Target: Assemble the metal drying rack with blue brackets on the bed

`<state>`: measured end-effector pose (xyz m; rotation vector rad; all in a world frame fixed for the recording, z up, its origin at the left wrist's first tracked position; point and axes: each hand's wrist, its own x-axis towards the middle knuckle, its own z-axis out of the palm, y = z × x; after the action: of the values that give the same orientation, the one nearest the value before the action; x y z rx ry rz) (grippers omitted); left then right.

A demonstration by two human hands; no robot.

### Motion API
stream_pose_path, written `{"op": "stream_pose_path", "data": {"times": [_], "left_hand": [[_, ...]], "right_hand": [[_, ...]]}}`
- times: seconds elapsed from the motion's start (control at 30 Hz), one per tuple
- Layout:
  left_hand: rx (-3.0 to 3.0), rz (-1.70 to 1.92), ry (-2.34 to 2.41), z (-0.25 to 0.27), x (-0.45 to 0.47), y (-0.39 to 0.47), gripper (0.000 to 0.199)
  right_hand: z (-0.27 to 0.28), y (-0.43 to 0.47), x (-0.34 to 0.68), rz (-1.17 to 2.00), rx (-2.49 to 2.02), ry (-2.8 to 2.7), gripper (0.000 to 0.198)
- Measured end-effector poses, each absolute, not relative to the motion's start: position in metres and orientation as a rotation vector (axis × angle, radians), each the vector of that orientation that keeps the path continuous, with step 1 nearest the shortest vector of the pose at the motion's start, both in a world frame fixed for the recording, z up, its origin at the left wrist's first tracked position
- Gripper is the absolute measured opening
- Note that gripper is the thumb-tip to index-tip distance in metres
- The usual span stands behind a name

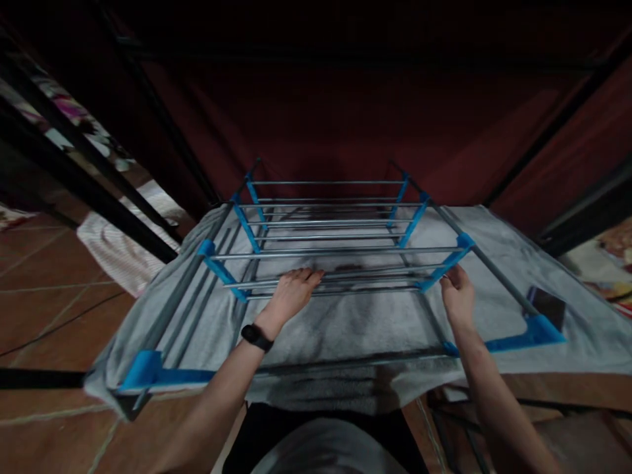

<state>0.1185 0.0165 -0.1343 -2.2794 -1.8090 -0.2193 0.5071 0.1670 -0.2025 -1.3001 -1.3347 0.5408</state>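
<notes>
The rack (pixel 330 251) rests on the cloth (pixel 320 332), most rods (pixel 326 222) apparently seated; one front rod (pixel 257 284) seems unseated, left grip (pixel 292 291) closed over it, right grip (pixel 457 299) by a bracket (pixel 447 263), clamped or not unclear

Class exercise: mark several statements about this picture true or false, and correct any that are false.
1. The left hand touches the blue-and-grey rack of metal and plastic. True.
2. A band circles the right wrist. False: the black wristband is on the left wrist.
3. The rack rests on bright green fabric. False: the soft cloth beneath it is grey.
4. The right hand is beside a blue plastic bracket. True.
5. A dark rectangular object is on the cloth towards the left. False: it is towards the right.
</notes>
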Motion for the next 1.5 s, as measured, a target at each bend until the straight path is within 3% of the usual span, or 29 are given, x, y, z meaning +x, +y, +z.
{"op": "stream_pose_path", "data": {"times": [0.3,0.43,0.67,1.03,1.5], "left_hand": [[-2.271,-0.181,-1.802,-0.133,0.122,0.01,0.042],[-2.256,-0.17,-1.782,-0.135,0.124,0.01,0.046],[-2.242,-0.145,-1.794,-0.134,0.128,0.008,0.046],[-2.254,-0.204,-1.84,-0.137,0.13,0.006,0.047],[-1.952,-0.492,-1.94,-0.145,0.123,-0.049,0.054]], "right_hand": [[-0.217,0.17,0.514,0.596,-1.323,-1.275,0.059],[-0.222,0.147,0.501,0.438,-1.388,-1.287,0.065],[-0.2,0.086,0.44,0.196,-1.068,-1.756,0.045],[-0.174,0.082,0.329,0.07,-0.735,-2.382,0.049],[-0.164,0.097,0.305,-0.043,-0.709,-2.531,0.034]]}}
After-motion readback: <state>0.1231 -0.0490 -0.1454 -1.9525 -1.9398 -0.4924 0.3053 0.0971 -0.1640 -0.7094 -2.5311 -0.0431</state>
